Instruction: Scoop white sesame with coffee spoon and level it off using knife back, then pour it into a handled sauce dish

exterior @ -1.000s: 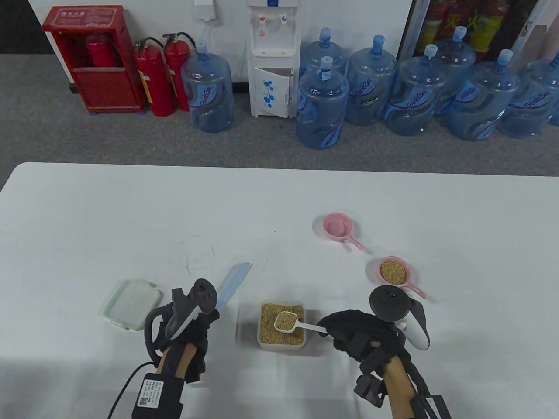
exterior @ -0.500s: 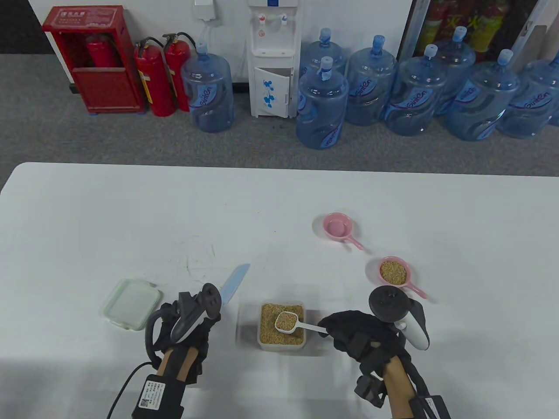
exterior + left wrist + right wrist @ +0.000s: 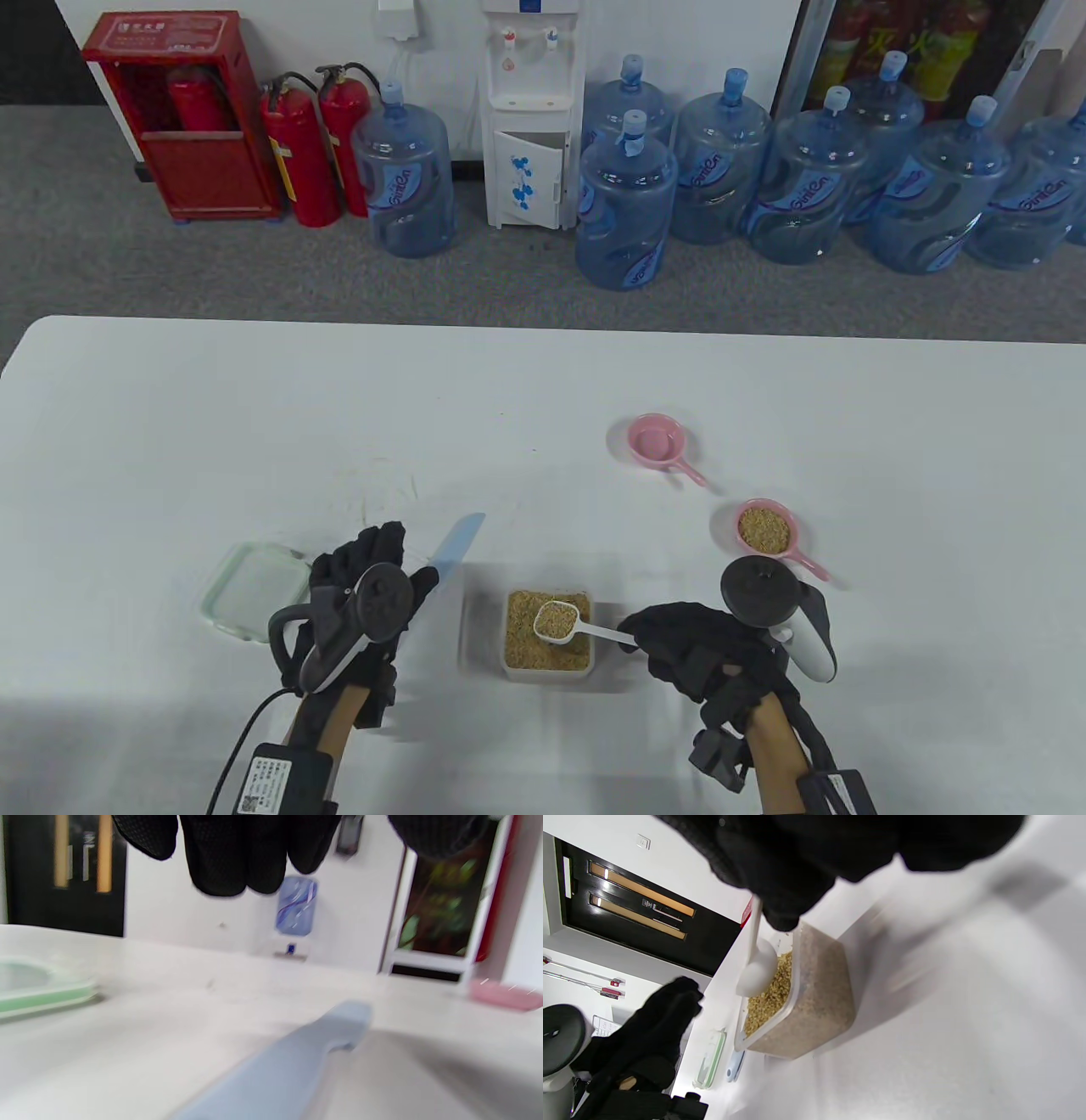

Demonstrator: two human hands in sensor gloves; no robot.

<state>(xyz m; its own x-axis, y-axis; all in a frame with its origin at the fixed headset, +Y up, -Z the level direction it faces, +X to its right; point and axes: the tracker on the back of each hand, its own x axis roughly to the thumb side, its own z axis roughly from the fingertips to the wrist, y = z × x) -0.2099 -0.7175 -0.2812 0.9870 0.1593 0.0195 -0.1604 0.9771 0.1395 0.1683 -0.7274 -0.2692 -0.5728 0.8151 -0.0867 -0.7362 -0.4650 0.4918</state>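
Note:
My right hand [image 3: 646, 635] pinches the handle of a white coffee spoon [image 3: 556, 621] heaped with sesame, held over the clear sesame container [image 3: 547, 671]. In the right wrist view the spoon [image 3: 757, 971] hangs just above the seeds in the container [image 3: 814, 1001]. A light blue knife [image 3: 458, 543] lies flat on the table, left of the container. My left hand [image 3: 373, 560] hovers over its handle with fingers stretched out; in the left wrist view those fingers [image 3: 237, 857] hang above the knife [image 3: 288, 1065] without touching it. An empty pink handled sauce dish [image 3: 655, 441] and a sesame-filled one [image 3: 764, 528] stand to the right.
A green-rimmed container lid [image 3: 253, 590] lies left of my left hand, seen also as the lid [image 3: 38, 988] in the left wrist view. The white table [image 3: 254, 407] stretches far ahead. Water bottles and fire extinguishers stand on the floor beyond it.
My left hand has turned and stretched its fingers forward over the knife handle. The knife blade has barely shifted. My right hand and the filled spoon stay over the container.

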